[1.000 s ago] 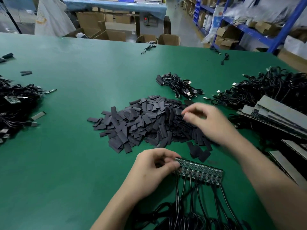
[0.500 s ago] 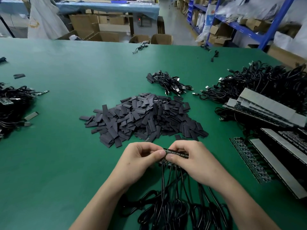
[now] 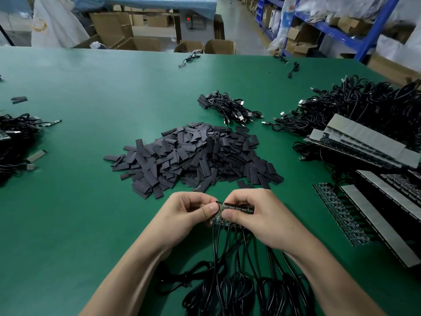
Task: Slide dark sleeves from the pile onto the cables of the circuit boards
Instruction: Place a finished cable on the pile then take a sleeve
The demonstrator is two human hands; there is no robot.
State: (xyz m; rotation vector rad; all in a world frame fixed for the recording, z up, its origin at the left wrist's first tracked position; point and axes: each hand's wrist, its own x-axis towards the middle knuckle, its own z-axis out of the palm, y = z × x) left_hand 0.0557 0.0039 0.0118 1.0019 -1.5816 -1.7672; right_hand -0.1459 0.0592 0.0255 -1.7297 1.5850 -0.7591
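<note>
Black circuit board [image 3: 239,207] pinched between left hand [image 3: 186,214] and right hand [image 3: 258,218]

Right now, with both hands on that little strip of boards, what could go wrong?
Both the left hand and right hand pinch the narrow dark strip of circuit boards near one end, so a twist might bend it. The looped black cables hanging below look tangled; a tug could snag them. The pile of flat dark sleeves lies just beyond the knuckles and could get scattered.
</note>
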